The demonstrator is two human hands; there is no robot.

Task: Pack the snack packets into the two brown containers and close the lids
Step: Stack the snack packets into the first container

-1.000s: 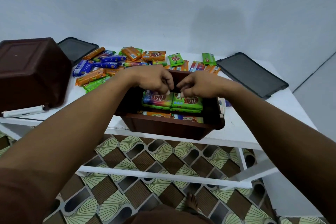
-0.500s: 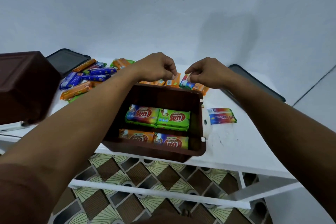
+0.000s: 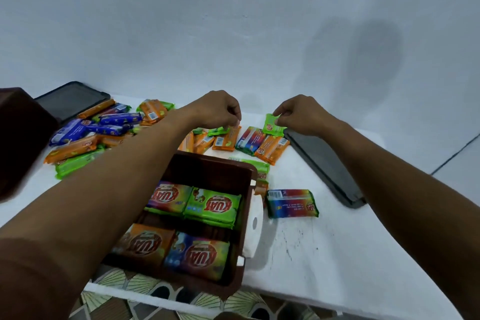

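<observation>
An open brown container (image 3: 248,205) sits at the table's near edge with several KUAT snack packets (image 3: 213,206) laid flat inside. Beyond it, my left hand (image 3: 217,110) pinches a small green packet (image 3: 218,131) among loose orange packets (image 3: 226,138). My right hand (image 3: 302,114) pinches the corner of a green packet (image 3: 271,126) and holds it slightly off the table. A pile of blue, orange and green packets (image 3: 104,132) lies at the back left. The second brown container (image 3: 23,138) stands at the far left, partly out of view.
Two dark lids lie on the white table (image 3: 337,254): one at the back left (image 3: 70,99), one at the right (image 3: 324,163). A rainbow packet (image 3: 292,202) lies right of the container. A white roll (image 3: 254,226) touches the container's right wall. The wall stands close behind.
Both hands left the container's inside and reached to the loose packets behind it. Each now pinches a green packet. The camera tilted up and closer.
</observation>
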